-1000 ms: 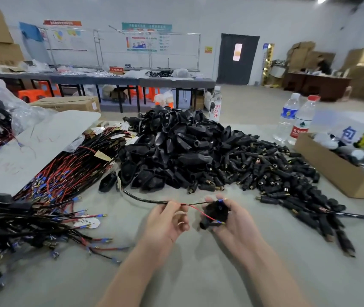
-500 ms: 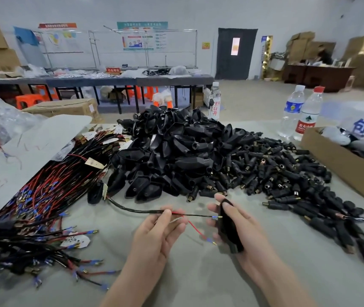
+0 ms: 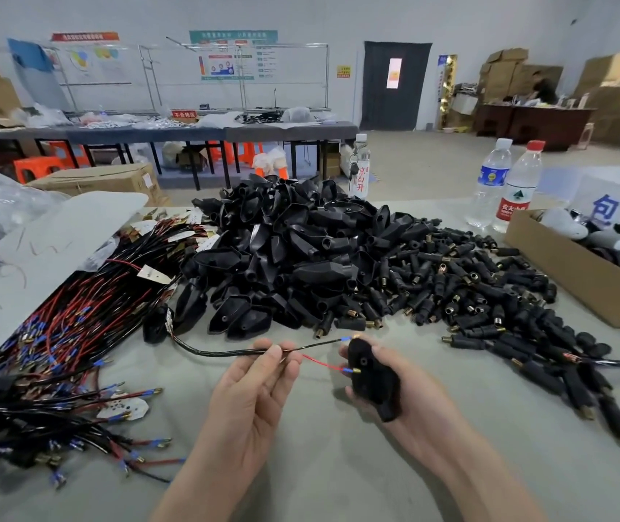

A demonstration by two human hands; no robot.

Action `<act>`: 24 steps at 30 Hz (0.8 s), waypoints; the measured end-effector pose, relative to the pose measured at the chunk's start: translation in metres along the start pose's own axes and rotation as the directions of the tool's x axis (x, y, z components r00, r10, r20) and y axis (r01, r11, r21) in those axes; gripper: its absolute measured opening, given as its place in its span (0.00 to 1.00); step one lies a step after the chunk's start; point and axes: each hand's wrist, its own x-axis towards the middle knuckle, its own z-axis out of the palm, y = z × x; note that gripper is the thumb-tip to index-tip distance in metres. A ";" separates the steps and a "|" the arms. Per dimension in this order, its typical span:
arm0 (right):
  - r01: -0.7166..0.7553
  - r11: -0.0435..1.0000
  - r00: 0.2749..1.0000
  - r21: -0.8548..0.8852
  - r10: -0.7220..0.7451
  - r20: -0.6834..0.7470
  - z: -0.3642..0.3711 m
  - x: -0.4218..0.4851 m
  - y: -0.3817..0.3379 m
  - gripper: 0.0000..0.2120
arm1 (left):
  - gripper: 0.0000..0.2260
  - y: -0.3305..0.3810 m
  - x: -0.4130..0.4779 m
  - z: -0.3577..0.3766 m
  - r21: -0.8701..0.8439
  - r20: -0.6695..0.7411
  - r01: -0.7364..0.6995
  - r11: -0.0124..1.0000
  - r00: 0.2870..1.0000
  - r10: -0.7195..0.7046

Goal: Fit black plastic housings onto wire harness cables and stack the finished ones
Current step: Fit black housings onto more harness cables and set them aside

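My left hand (image 3: 251,389) pinches a black harness cable (image 3: 221,351) between thumb and fingers. The cable's red and black leads, with blue-sleeved brass terminals, point right toward a black plastic housing (image 3: 374,380) that lies gripped in my right hand (image 3: 410,393). The cable's far end carries another black housing (image 3: 155,324) resting on the table. A big heap of loose black housings (image 3: 293,254) lies behind my hands. Bundles of red and black harness cables (image 3: 67,318) lie at the left.
Small black plugs with brass tips (image 3: 489,295) spread to the right of the heap. A cardboard box (image 3: 579,273) stands at the right edge, two water bottles (image 3: 504,182) behind it, a third bottle (image 3: 359,171) behind the heap. A white sheet (image 3: 48,243) lies at left.
The housing has turned in my right hand from held upright at the fingertips to lying in the palm. The leads have come out of it and now point at its side.
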 end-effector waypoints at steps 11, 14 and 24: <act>-0.066 0.998 0.993 -0.016 0.068 0.097 -0.003 -0.001 0.000 0.17 | 0.05 -0.009 -0.002 -0.007 0.552 0.124 -0.231 0.801 0.973 0.195; -0.031 0.997 0.990 -0.065 0.040 0.132 -0.003 -0.003 -0.001 0.16 | 0.04 -0.007 -0.005 -0.007 0.583 0.167 -0.254 0.772 0.967 0.192; -0.048 0.998 0.984 -0.032 0.053 0.171 0.000 -0.010 0.001 0.13 | 0.05 -0.012 -0.003 -0.009 0.457 0.146 -0.164 0.874 0.983 0.108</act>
